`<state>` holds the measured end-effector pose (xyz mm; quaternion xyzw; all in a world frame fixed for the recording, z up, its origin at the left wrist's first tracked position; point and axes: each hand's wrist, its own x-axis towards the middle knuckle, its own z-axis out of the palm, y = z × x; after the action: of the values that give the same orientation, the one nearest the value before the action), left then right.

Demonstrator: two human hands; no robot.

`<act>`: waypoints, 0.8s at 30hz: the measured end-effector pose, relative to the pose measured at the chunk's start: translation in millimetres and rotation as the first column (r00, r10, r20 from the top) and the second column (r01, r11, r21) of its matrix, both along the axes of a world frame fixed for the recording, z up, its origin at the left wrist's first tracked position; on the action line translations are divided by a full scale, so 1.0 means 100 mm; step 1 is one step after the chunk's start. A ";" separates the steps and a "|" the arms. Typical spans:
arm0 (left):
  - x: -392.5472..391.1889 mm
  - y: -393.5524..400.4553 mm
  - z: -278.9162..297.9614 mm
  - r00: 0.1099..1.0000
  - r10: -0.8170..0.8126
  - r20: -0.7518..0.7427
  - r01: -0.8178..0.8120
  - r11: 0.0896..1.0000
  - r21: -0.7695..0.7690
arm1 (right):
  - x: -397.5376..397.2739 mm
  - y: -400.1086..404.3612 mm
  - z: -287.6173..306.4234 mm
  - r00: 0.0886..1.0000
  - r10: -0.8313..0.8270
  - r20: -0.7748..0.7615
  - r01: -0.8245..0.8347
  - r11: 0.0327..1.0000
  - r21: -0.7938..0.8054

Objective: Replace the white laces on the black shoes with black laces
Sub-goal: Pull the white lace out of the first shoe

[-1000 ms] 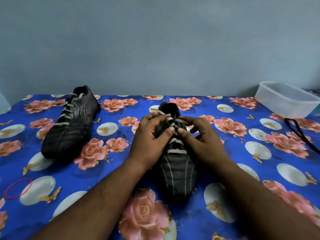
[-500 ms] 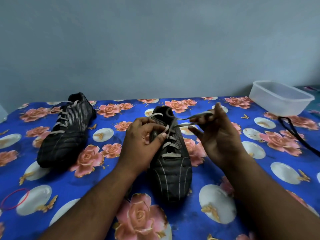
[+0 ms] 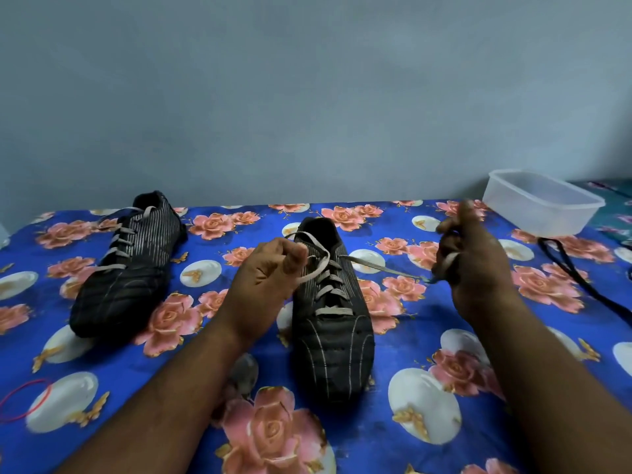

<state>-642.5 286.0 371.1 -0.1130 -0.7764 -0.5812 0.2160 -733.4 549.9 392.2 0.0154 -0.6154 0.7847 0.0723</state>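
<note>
My left hand [image 3: 265, 278] pinching a loop of the white lace [image 3: 316, 265] over the near black shoe [image 3: 333, 323] in the middle of the flowered desk [image 3: 410, 439], my right hand [image 3: 473, 265] gripping the lace end pulled out to the right, second shoe [image 3: 126, 268] at far left with its white lace in place, black laces [image 3: 574, 271] lying at right beside a plastic box [image 3: 540, 203].

The right hand [image 3: 473, 265] is motion-blurred, and the black lace [image 3: 581, 282] runs off the right edge.

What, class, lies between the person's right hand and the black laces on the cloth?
Nothing visible does. The right hand pinches the white lace, and only bare flowered cloth lies between it and the black laces.
</note>
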 end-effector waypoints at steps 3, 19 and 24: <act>0.09 -0.03 0.19 0.998 -0.066 -0.008 0.063 0.908 0.414 | 0.00 -0.07 -0.10 0.989 -0.032 -0.146 0.103 0.852 0.513; -0.05 -0.59 0.03 0.776 0.631 -0.014 -0.607 0.741 -0.288 | -0.01 -0.08 -0.22 0.967 0.188 -0.171 0.072 0.442 0.894; -0.11 -0.70 -0.11 0.663 0.745 0.074 -0.581 0.575 -0.576 | -0.12 0.01 -0.26 0.970 0.040 -0.240 0.191 0.486 0.853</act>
<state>-653.4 215.9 359.9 0.2300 -0.9071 -0.2399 0.2582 -744.9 551.1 366.0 0.1121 -0.9145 0.3546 0.1592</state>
